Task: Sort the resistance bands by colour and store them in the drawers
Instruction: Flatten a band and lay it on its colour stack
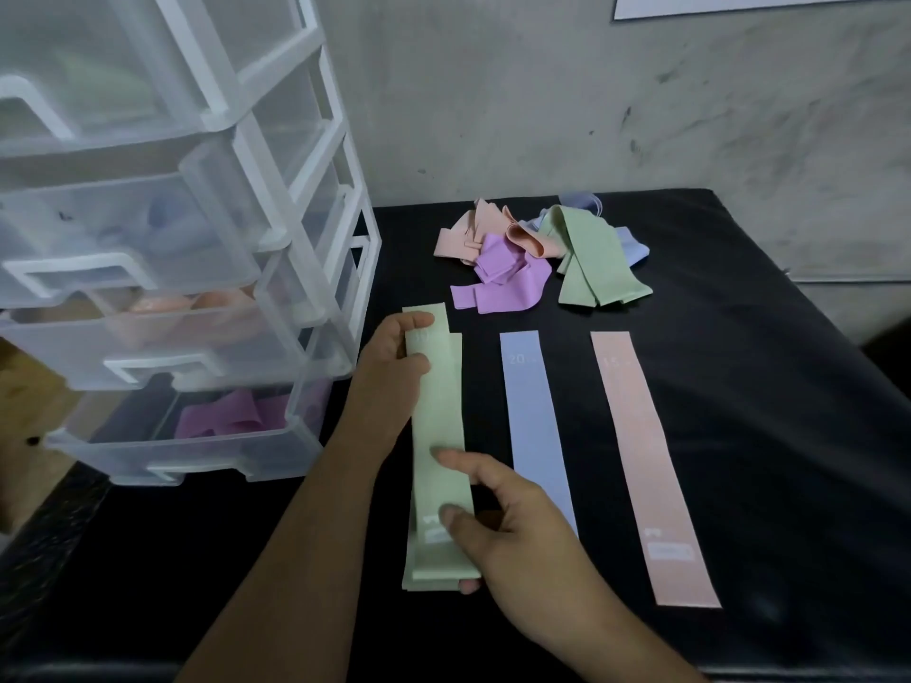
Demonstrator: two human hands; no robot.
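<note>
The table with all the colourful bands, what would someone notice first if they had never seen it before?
First, the two hands in the middle: the left hand and the right hand hold a stack of green bands at each end. Right of it, a blue band and a pink band lie flat on the black table, with a jumbled pile of bands behind. The clear drawers stand on the left.

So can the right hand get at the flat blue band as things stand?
Probably yes: the blue band lies uncovered right beside the right hand, nothing between. But that hand's fingers are holding the green bands, so they'd need releasing first.
</note>
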